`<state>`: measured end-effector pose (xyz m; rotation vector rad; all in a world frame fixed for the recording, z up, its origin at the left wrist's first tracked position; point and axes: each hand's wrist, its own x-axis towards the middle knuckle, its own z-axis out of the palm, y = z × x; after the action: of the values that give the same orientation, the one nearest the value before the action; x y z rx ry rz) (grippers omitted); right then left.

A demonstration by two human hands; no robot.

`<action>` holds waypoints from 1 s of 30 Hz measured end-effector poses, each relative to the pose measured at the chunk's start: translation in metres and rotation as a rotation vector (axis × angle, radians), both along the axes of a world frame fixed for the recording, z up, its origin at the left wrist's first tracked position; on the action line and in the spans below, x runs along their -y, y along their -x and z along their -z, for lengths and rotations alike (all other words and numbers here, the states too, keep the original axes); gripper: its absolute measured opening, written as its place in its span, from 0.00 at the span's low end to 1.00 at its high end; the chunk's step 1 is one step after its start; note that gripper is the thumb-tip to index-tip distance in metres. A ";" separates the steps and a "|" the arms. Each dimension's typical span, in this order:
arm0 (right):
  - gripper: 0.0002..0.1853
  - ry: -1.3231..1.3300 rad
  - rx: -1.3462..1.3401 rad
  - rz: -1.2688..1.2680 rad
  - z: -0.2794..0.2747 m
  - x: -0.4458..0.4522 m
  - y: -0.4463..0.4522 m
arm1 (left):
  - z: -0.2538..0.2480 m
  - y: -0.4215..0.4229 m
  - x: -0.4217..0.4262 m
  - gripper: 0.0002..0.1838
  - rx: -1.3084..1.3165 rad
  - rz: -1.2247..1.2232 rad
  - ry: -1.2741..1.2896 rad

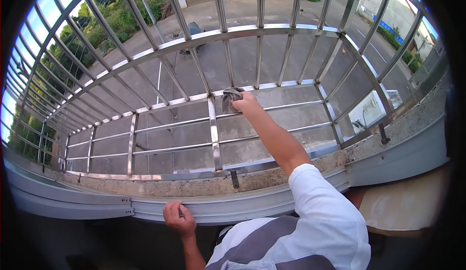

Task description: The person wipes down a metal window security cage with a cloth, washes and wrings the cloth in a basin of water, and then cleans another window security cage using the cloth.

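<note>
Stretched far out through the window, my right hand [246, 102] grips a crumpled grey cloth [230, 98]. The cloth lies against the lower outer rail of the metal window guard [214, 133], where an upright bar meets it. My fingers are partly hidden by the cloth and the back of the hand. Closer to me, my left hand [179, 218] rests on the inner edge of the grey window track [208, 207], its fingers curled over the rim. Nothing shows in that hand.
A rough concrete sill [165, 187] runs between the track and the guard. At the right, a white box-like unit [367, 110] sits by the bars. A light board [405, 202] is inside at lower right. Paved ground lies far below, with a dark covered object [195, 30] on it.
</note>
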<state>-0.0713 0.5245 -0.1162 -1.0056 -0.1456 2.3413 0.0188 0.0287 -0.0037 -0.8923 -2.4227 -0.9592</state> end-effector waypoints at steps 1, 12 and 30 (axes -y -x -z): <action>0.14 0.099 0.030 0.116 -0.019 0.000 -0.019 | 0.000 0.000 0.000 0.06 0.001 -0.010 0.002; 0.19 0.019 0.122 0.639 -0.064 -0.012 -0.100 | 0.002 0.001 -0.002 0.06 0.007 -0.009 -0.026; 0.09 -0.754 0.345 -0.644 -0.041 0.061 0.006 | 0.004 0.002 0.000 0.06 -0.020 0.004 -0.050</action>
<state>-0.0776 0.4631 -0.0749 -1.0288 -1.5497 2.2572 0.0168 0.0291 -0.0073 -0.8857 -2.3703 -1.0034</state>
